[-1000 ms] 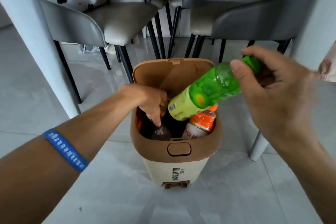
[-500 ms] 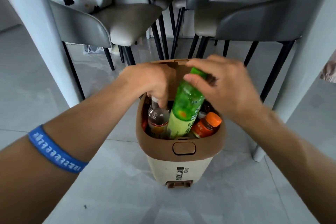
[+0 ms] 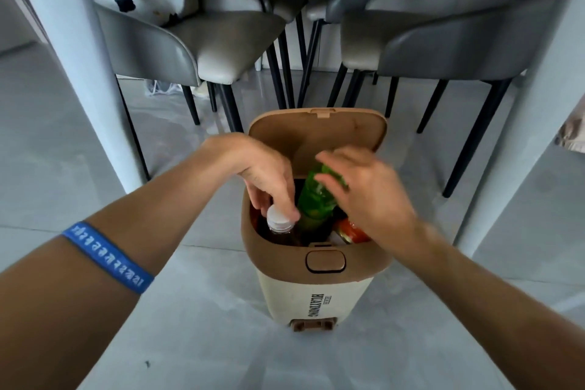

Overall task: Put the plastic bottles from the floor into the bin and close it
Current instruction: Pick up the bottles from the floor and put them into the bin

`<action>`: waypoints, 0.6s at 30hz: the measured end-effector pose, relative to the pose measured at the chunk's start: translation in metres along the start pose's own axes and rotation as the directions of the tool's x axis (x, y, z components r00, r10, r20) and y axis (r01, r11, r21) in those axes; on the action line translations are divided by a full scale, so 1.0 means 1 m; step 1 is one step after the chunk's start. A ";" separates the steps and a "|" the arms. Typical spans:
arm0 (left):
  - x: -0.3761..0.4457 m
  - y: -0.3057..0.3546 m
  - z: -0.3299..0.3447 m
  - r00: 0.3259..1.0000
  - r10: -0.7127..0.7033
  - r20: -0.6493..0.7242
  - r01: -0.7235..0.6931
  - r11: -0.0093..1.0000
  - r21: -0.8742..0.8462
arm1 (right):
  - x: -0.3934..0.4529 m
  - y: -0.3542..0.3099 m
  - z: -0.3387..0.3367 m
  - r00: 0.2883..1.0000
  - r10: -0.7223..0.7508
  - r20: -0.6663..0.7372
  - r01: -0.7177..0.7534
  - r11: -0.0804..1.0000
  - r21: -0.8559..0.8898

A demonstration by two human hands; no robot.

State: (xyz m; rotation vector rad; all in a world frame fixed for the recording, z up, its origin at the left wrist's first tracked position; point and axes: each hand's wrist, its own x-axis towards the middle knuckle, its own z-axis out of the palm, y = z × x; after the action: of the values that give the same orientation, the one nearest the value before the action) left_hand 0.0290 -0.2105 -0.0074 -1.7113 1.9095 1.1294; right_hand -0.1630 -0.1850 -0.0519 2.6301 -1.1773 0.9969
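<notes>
Both hands reach into the open bin (image 3: 316, 282). Left hand (image 3: 266, 174) pinches the white cap of a dark bottle (image 3: 280, 226) standing at the bin's left side. Right hand (image 3: 367, 196) wraps its fingers loosely over the top of a green bottle (image 3: 315, 199), upright in the middle; how firmly it holds I cannot tell. An orange bottle (image 3: 351, 233) lies at the right. The lid (image 3: 316, 133) stands raised behind them.

"HUAYINONG" is printed vertically in dark letters on cream front of bin (image 3: 319, 298). Small mark beside it unreadable. White characters on blue wristband (image 3: 107, 258) not legible.
</notes>
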 end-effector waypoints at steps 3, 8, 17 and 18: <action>0.013 -0.005 0.004 0.989 0.004 -0.149 -0.021 0.994 -0.111 | 0.000 0.010 0.009 0.999 0.034 -0.002 -0.034 0.999 -0.021; 0.042 -0.016 0.030 0.961 0.041 -0.274 0.049 0.948 0.316 | 0.001 0.022 -0.009 0.981 0.134 -0.142 -0.137 0.991 -0.012; 0.078 -0.022 0.055 0.873 -0.056 -0.485 0.147 0.978 0.151 | -0.020 0.032 -0.019 0.970 0.103 -0.218 -0.106 0.994 -0.005; 0.081 -0.025 0.055 0.860 -0.066 -0.506 0.160 0.976 0.145 | -0.021 0.032 -0.018 0.972 0.101 -0.213 -0.103 0.995 -0.001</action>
State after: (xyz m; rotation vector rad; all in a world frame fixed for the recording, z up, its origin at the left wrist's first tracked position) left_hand 0.0210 -0.2237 -0.1075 -2.1224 2.0776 0.4674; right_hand -0.2049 -0.1878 -0.0561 2.4007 -1.2720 1.2498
